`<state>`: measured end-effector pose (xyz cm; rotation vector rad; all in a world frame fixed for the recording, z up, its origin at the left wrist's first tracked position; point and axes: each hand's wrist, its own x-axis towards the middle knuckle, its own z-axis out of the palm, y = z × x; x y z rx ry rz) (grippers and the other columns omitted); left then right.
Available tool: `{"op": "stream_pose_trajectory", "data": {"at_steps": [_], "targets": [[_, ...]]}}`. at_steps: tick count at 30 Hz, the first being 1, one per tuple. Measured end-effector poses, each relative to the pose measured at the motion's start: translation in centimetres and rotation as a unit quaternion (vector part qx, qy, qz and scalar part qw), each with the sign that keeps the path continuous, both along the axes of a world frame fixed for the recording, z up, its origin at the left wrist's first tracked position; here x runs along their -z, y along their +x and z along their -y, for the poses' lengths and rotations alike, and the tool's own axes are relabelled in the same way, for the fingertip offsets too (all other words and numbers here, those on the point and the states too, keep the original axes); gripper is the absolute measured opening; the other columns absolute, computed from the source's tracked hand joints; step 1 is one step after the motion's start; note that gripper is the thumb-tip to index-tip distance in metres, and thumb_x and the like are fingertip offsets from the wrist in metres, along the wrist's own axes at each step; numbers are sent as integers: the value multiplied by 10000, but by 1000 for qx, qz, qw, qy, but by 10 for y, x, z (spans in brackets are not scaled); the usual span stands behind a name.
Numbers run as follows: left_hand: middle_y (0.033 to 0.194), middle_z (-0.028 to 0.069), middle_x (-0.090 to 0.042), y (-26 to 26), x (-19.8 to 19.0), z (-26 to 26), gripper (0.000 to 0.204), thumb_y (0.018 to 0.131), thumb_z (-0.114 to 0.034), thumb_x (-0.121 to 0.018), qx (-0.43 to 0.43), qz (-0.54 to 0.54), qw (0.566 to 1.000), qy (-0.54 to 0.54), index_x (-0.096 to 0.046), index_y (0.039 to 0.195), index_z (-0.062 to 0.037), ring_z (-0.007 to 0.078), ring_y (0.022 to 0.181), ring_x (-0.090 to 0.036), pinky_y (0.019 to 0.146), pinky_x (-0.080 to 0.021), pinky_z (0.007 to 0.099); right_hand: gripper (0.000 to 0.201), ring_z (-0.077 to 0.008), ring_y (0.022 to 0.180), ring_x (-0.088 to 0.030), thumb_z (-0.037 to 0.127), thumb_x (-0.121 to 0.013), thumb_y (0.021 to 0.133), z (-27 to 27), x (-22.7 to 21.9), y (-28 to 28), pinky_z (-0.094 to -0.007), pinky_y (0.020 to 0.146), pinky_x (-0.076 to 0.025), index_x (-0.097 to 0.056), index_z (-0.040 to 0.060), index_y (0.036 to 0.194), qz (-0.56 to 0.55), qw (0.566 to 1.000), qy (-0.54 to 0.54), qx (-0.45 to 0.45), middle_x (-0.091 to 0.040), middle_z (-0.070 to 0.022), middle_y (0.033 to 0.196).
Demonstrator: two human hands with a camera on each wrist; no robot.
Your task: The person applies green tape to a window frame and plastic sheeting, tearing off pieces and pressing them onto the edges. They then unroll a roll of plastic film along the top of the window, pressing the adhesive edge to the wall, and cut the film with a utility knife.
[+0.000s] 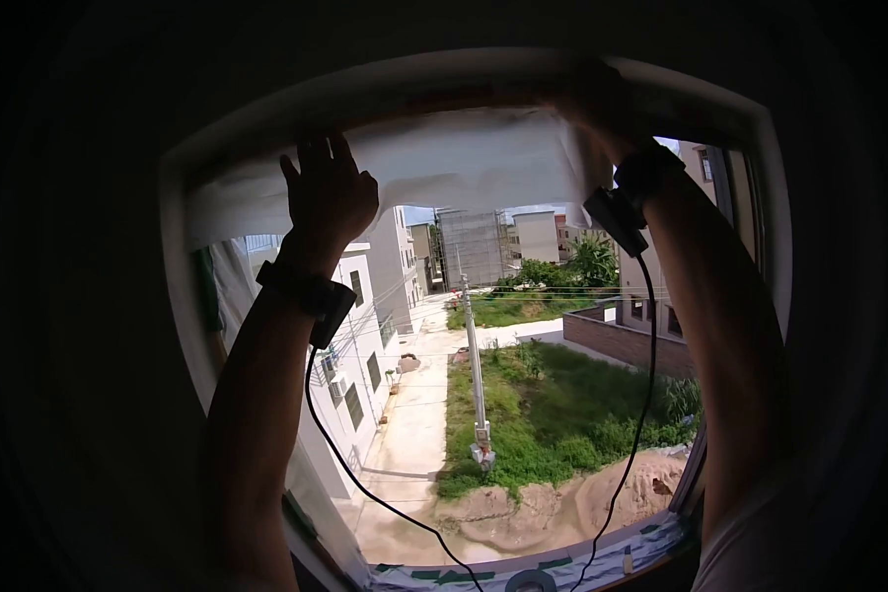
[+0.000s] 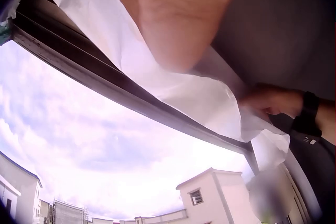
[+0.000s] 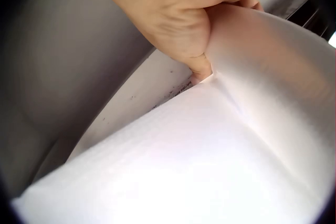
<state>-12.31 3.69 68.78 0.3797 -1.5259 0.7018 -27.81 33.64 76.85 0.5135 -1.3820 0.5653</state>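
The head view shows a white sheet (image 1: 474,163) hung along the top of a window frame (image 1: 777,227), its long axis running side to side, roughly in line with the frame's top bar. Its lower edge hangs loose and wavy over the view outside.

The right hand (image 1: 594,109) is at the sheet's right end and is the nearer of the two to that end. It grips the sheet: in the right wrist view the thumb (image 3: 201,69) is tucked in at the edge, with the fingers curled on the other side. From this grip most of the sheet lies towards the person's left and below. What the fingertips touch behind it cannot be told.

The left hand (image 1: 333,192) is raised towards the sheet's left part, fingers spread and mostly straight, holding no fold that shows. In the left wrist view its palm is against or just beside the sheet; its fingers are out of that view. The sheet's long stretch lies between the hands, with a shorter part beyond the left one.
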Motion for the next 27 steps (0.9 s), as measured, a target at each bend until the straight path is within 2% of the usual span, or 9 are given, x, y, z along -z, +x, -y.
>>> {"op": "stream_pose_trajectory", "data": {"at_steps": [2, 8, 9, 11, 15, 19, 21, 25, 27], "targets": [[1504, 271, -344, -13, -2, -13, 714, 910, -315, -594, -20, -10, 1000, -9, -330, 1455, 63, 402, 1415, -338, 1081, -328, 651, 461, -292, 836, -721, 474, -784, 777, -8, 14, 17, -418, 810, -562, -743, 65, 986, -4, 991, 72, -114, -731, -143, 842], [1455, 240, -436, -36, -6, -72, 684, 826, -181, -656, 51, 22, 994, -96, -418, 1435, 20, 369, 1377, -410, 1096, -330, 629, 399, -312, 821, -713, 429, -766, 802, -7, 14, 15, -422, 817, -556, -749, 52, 931, -59, 994, 60, -74, -720, -146, 811], [1459, 231, -440, -42, -8, -75, 663, 839, -160, -638, 49, 19, 992, -117, -415, 1440, 13, 361, 1378, -413, 1102, -331, 617, 399, -312, 821, -713, 429, -766, 802, -8, 13, 9, -422, 817, -556, -749, 52, 931, -59, 994, 59, -76, -720, -146, 811], [1485, 210, -433, -47, -13, -64, 634, 862, -86, -578, 55, 25, 989, -135, -396, 1463, -3, 346, 1392, -410, 1121, -326, 596, 149, -338, 809, -703, 178, -686, 783, 3, 10, -4, -448, 768, -574, -733, 41, 813, -133, 989, 43, -44, -708, -183, 834], [1515, 196, -406, -30, -7, -62, 683, 859, -7, -512, 13, 51, 993, -105, -375, 1519, -112, 361, 1419, -376, 1119, -325, 629, 156, -322, 814, -707, 180, -647, 820, 3, 10, -13, -445, 739, -578, -732, 49, 834, -166, 985, 51, -15, -706, -177, 850], [1462, 179, -474, -7, -4, -65, 529, 880, -19, -567, 126, 72, 980, -133, -516, 1403, -83, 366, 1288, -518, 1085, -430, 482, 287, -338, 867, -711, 334, -738, 811, 5, 15, 0, -442, 834, -563, -762, 73, 928, -90, 994, 1, -57, -724, -172, 879], [1378, 173, -575, -3, -5, -70, 432, 924, -65, -588, 254, 68, 957, -123, -565, 1355, -79, 350, 1252, -571, 1082, -448, 409, 279, -332, 850, -717, 311, -745, 784, -1, 20, 9, -436, 811, -572, -762, 57, 897, -44, 996, 0, -80, -724, -176, 867], [1225, 141, -689, 23, -37, -104, 331, 949, -187, -624, 367, 61, 927, -46, -646, 1259, -74, 272, 1182, -646, 1033, -486, 393, 253, -325, 833, -721, 290, -745, 760, -3, 13, 9, -427, 791, -580, -760, 56, 856, -21, 994, 14, -104, -727, -174, 862], [1201, 144, -698, 37, -44, -130, 334, 954, -247, -615, 296, 63, 949, -93, -670, 1225, -61, 272, 1146, -665, 1015, -498, 400, 168, -282, 774, -727, 234, -665, 840, -1, 15, 9, -418, 651, -593, -741, 85, 845, -46, 996, 17, -69, -725, -133, 821]]}}
